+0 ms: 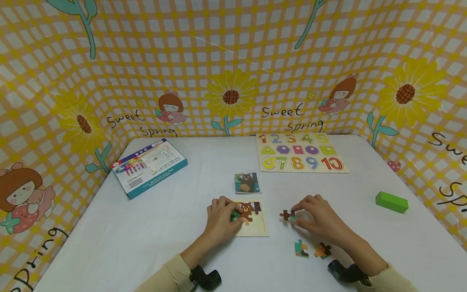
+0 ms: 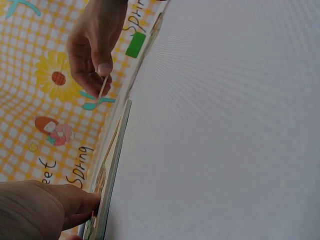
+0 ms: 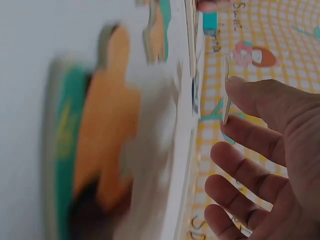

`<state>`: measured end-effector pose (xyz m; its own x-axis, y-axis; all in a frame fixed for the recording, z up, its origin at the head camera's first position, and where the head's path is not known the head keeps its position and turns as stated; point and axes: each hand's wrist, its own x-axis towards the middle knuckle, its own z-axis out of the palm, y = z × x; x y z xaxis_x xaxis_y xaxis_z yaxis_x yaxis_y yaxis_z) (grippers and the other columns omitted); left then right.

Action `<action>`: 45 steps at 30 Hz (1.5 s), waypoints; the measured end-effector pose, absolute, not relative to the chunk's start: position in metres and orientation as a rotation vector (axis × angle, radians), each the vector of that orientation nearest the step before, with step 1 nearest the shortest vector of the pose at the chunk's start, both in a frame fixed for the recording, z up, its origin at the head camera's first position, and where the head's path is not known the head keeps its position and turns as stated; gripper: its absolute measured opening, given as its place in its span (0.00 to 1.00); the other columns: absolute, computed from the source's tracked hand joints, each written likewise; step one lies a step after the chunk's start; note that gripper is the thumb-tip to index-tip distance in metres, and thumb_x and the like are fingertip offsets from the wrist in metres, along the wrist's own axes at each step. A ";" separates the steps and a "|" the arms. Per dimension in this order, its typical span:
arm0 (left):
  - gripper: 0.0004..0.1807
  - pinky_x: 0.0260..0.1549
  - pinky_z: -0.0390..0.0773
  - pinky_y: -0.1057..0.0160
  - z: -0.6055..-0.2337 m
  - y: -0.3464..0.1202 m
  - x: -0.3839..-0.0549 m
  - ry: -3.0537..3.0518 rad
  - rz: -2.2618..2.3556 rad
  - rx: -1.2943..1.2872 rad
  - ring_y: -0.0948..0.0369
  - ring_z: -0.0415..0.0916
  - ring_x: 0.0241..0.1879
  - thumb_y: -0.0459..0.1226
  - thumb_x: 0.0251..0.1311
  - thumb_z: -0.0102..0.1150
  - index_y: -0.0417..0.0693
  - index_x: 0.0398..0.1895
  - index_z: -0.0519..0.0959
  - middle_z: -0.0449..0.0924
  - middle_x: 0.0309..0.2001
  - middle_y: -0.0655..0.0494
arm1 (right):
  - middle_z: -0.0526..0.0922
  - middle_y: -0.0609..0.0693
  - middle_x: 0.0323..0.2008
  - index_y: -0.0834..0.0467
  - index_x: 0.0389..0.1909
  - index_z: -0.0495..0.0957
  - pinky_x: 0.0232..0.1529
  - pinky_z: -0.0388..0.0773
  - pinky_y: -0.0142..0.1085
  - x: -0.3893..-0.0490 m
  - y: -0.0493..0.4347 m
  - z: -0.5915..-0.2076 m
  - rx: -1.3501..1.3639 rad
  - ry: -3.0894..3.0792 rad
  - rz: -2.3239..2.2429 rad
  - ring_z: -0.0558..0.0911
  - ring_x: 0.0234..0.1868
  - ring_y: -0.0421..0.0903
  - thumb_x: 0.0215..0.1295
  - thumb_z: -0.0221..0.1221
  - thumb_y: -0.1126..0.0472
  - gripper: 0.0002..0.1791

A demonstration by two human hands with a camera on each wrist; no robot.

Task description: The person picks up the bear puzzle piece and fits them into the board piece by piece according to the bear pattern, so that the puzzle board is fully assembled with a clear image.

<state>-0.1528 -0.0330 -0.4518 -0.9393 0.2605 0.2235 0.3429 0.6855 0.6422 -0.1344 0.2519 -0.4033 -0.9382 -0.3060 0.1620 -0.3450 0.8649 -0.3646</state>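
My left hand point(image 1: 221, 219) rests over the left side of a small wooden puzzle board point(image 1: 253, 231), thumb and index fingertips pressing on the pieces there. Several pieces lie in the board's upper part, forming a brown bear point(image 1: 247, 209); my fingers hide some of them. To the right of the board, my right hand point(image 1: 321, 217) pinches a brown puzzle piece point(image 1: 286, 215) between thumb and index finger. In the right wrist view this piece point(image 3: 226, 90) appears edge-on above the table, the other fingers spread apart. Two loose pieces, one green point(image 1: 300, 248) and one orange-brown point(image 1: 322, 250), lie near my right wrist.
Behind the board lies a bear picture card point(image 1: 247, 183). A number-and-shape board point(image 1: 303, 152) is at the back right, a flat box point(image 1: 149, 167) at the back left. One green block point(image 1: 392, 202) sits far right. Checked cloth point(image 1: 233, 48) walls the table on three sides.
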 end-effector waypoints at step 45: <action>0.05 0.47 0.56 0.50 -0.451 -0.033 -0.151 -2.764 -1.085 -0.507 0.57 0.58 0.43 0.39 0.51 0.62 0.55 0.33 0.81 0.70 0.43 0.54 | 0.78 0.46 0.39 0.54 0.38 0.81 0.46 0.72 0.43 -0.158 0.180 -0.423 0.715 -2.927 0.554 0.71 0.43 0.44 0.49 0.69 0.55 0.15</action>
<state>-0.1513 -0.0328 -0.4512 -0.9352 0.2612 0.2391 0.3541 0.6852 0.6365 -0.1575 0.1798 -0.4229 -0.8883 -0.4309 0.1590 -0.4592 0.8259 -0.3270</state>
